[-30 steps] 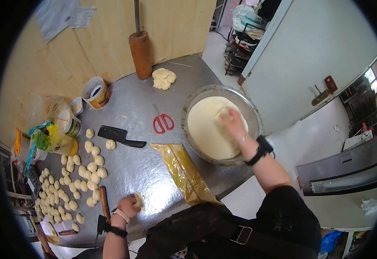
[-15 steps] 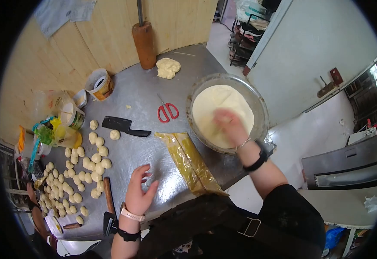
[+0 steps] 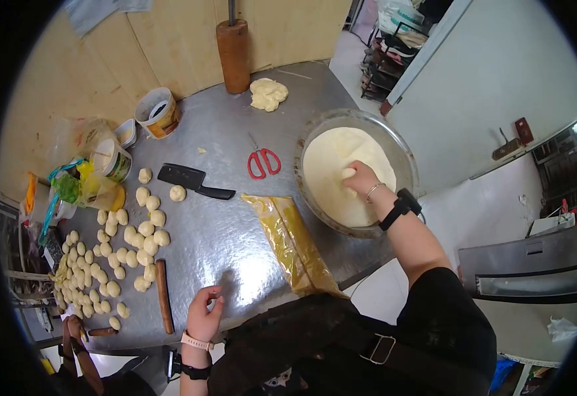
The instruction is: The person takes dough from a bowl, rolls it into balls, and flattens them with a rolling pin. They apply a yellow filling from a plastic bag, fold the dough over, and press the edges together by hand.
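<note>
My right hand [image 3: 361, 178] is in the large metal bowl [image 3: 404, 155], its fingers closed on a small pale dough ball [image 3: 348, 173] just over the pale flour [image 3: 328, 158]. My left hand [image 3: 204, 313] hovers empty at the table's near edge, fingers curled but apart. Between my hands lies a yellow plastic-wrapped packet [image 3: 292, 241]. Many dough balls [image 3: 94, 277] cover the left side of the metal table, with a wooden rolling pin [image 3: 164, 296] beside them.
Red-handled scissors [image 3: 263, 164] and a black cleaver [image 3: 193, 180] lie mid-table. A dough lump [image 3: 268, 94], an upright wooden roller [image 3: 234, 56] and a tub [image 3: 158, 113] stand toward the back wall. Another person's hands [image 3: 74, 330] are at the lower left.
My right hand has lifted slightly in the bowl and a dough ball now shows in its fingers. My left hand has moved down toward the near edge. The view has shifted slightly.
</note>
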Available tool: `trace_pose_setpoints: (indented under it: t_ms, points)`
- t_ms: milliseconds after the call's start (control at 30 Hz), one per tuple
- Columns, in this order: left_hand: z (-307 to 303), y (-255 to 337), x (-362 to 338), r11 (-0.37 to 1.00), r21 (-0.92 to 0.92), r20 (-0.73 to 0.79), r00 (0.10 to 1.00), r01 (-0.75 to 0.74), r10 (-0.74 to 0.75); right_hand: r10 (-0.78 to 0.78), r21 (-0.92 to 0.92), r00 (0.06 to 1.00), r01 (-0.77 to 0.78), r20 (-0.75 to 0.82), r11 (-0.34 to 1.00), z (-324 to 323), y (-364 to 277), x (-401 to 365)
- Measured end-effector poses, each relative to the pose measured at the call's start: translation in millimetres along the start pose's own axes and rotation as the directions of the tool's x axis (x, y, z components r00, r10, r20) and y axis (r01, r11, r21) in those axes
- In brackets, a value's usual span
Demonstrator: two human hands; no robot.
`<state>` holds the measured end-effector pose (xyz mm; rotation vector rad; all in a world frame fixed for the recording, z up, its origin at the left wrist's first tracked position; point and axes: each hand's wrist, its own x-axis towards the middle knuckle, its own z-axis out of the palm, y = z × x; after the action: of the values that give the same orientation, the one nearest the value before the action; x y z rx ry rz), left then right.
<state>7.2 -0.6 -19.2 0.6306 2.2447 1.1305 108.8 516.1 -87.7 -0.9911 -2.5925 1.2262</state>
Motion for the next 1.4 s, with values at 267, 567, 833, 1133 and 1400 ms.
trace_pose_setpoints:
  t_ms: [267, 567, 833, 1133, 1400]
  points:
    - [1.1, 18.6, 7.1, 0.997, 0.042, 0.018, 0.997, 0.069, -0.069, 0.230, -0.262, 0.972, -0.212, 0.039, 0.941, 37.5, 13.4, 12.0]
    - [-6.7, -6.7, -6.0, 0.991, 0.043, 0.006, 0.992, 0.127, -0.127, 0.304, 0.340, 0.935, -0.230, -0.183, 0.912, -63.0, 7.2, 43.9]
    - [0.8, -7.1, 8.2, 0.982, 0.177, 0.017, 0.997, 0.070, -0.074, 0.509, -0.250, 0.842, -0.539, -0.179, 0.804, -77.0, 49.0, 108.3]
    - [12.3, 21.6, 43.8, 0.985, 0.152, 0.079, 0.994, -0.081, 0.069, 0.050, 0.096, 0.997, -0.044, -0.055, 0.994, -54.6, 48.5, 53.4]
    - [102.7, 234.4, 165.2, 0.718, 0.378, 0.203, 0.809, -0.584, 0.551, -0.377, 0.238, 0.924, 0.379, -0.056, 0.894, -63.9, -86.2, -33.6]
